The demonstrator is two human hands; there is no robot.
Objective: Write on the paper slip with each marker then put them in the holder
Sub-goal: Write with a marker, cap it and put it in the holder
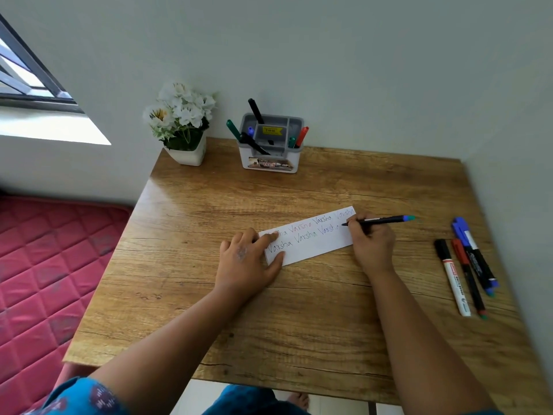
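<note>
My left hand (244, 259) lies flat, fingers straight, pinning the paper slip (311, 238) to the table (269, 324) so it stays put, while my right hand (369, 238) pinches the marker (380, 220), tip on the slip, far from the holder (270, 145)

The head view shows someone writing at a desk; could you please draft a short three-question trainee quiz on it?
1. True or false: the left hand grips a marker.
2. Which hand holds the marker whose tip is on the paper slip?
3. Where do the loose markers lie? A) in the holder B) on the table, to the right of the slip C) beside the flower pot

Key: 1 false, its straight fingers press the slip; 2 the right hand; 3 B.
</note>
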